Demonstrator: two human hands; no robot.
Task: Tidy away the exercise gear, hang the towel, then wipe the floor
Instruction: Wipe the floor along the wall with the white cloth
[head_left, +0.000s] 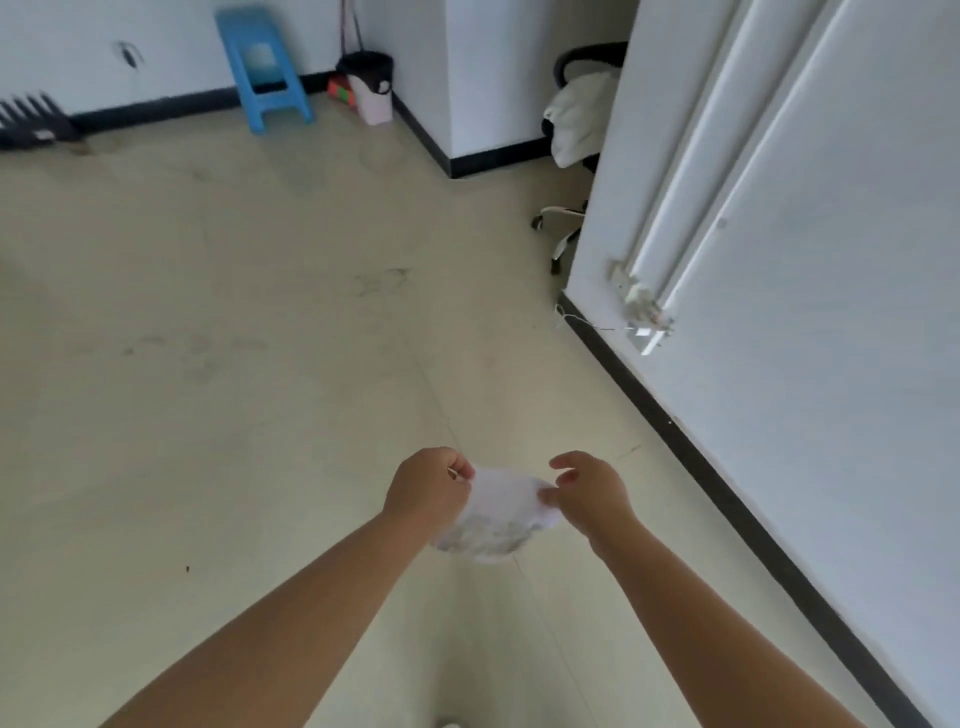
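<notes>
A crumpled white tissue (498, 514), greyish and soiled along its lower edge, hangs in the air between my two hands above the beige floor (234, 364). My left hand (431, 488) pinches its left edge with curled fingers. My right hand (587, 491) pinches the right edge between thumb and fingers. A white towel (579, 122) lies draped over a black office chair (566, 228) at the far right, partly hidden behind the white wall panel.
A blue plastic stool (265, 73) stands by the far wall. Beside it sits a pink bin with a black liner (371, 88) and a red packet (340, 91). A black rack (34, 122) lies at far left. The wall (805, 312) runs along my right.
</notes>
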